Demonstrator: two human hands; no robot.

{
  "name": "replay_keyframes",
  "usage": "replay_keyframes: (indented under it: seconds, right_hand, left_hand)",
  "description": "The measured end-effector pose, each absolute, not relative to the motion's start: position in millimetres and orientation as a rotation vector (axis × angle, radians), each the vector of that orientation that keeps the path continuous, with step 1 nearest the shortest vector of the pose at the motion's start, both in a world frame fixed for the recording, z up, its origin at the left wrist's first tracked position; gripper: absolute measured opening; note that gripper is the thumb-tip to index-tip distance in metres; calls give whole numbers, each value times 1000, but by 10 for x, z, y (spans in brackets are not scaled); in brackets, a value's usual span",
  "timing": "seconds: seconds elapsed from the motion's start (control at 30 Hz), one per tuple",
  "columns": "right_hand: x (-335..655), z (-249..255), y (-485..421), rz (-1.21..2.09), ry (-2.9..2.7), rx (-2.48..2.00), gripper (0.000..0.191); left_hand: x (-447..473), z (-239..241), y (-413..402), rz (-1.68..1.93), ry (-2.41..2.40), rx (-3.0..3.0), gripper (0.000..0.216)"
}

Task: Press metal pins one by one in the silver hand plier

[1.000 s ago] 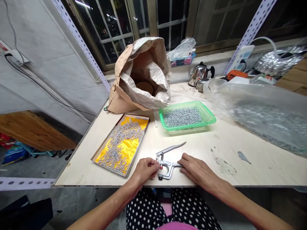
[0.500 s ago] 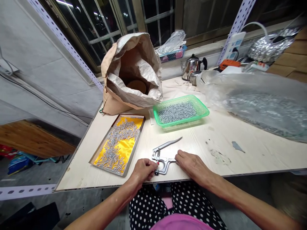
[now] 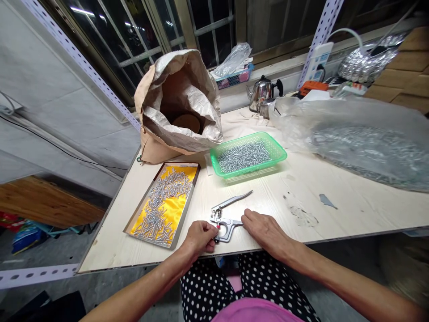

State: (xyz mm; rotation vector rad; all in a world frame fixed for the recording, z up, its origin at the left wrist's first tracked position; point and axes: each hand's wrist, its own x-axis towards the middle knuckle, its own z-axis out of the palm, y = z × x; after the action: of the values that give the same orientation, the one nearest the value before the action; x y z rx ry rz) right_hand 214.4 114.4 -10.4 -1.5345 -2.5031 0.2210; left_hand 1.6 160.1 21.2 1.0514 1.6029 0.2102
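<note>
Silver hand pliers (image 3: 226, 215) lie on the pale table (image 3: 335, 201) near its front edge, upper handle raised. My left hand (image 3: 198, 237) is curled at the pliers' jaw, fingers pinched together on something too small to name. My right hand (image 3: 264, 229) rests on the lower handle, fingers closed over it. Left of my hands sits a flat tray with a yellow lining (image 3: 174, 210), strewn with several small metal pieces. Behind the pliers stands a green plastic basket (image 3: 280, 154) full of similar metal pieces.
An open brown paper sack (image 3: 177, 107) stands at the back left. A large clear plastic bag of metal parts (image 3: 362, 138) covers the right side. A steel kettle (image 3: 260, 91), a power strip (image 3: 317, 60) and a window are behind. The table's front edge is by my lap.
The view has shifted a little; everything sits slightly further left and up. My hands stay at the pliers, the left one curled tighter at the jaw.
</note>
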Motion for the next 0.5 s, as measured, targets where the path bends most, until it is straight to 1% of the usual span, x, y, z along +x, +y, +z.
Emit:
replay_keyframes:
  seconds: [0.13,0.33,0.5]
  right_hand:
    - [2138,-117,1141,207,-2503,-1552,20]
    - [2150,-195,1166,244,-2484,-1590,20]
    - [2146,-239,1187,274,-2506,-1593,20]
  left_hand:
    - [52,261,1605,166,1629,1046,11]
    - [60,226,1547,210,1661,1156,14]
    - [64,240,1556,163,1655,1151,10]
